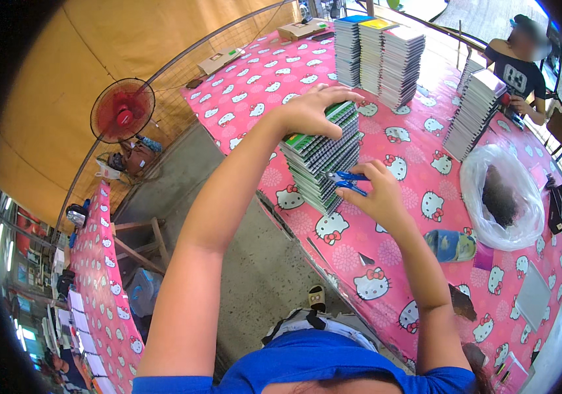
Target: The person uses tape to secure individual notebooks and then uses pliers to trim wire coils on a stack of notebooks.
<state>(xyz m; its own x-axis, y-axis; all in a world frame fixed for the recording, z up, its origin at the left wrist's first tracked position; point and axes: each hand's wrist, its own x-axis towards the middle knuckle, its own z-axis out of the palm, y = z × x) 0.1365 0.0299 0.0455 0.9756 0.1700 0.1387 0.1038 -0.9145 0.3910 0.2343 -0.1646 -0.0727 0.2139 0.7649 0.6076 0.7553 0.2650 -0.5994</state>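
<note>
A tall stack of spiral-bound notebooks [317, 172] with green covers stands near the table edge in front of me. Its wire coils face toward the right. Across the top lies my left hand [312, 113], fingers stretched out and thumb apart, touching the uppermost notebooks. My right hand [381, 197] is closed around blue-handled pliers [352, 186]. The pliers' jaws point left at the coils about halfway down the stack; whether they touch a wire I cannot tell.
Farther back on the pink patterned table [343, 253] are more notebook stacks [381, 62]. Another notebook stack [472, 117] leans near a person [524, 72] at the far right. A clear plastic bag [503, 197] with dark contents lies at right. A fan [123, 111] stands left.
</note>
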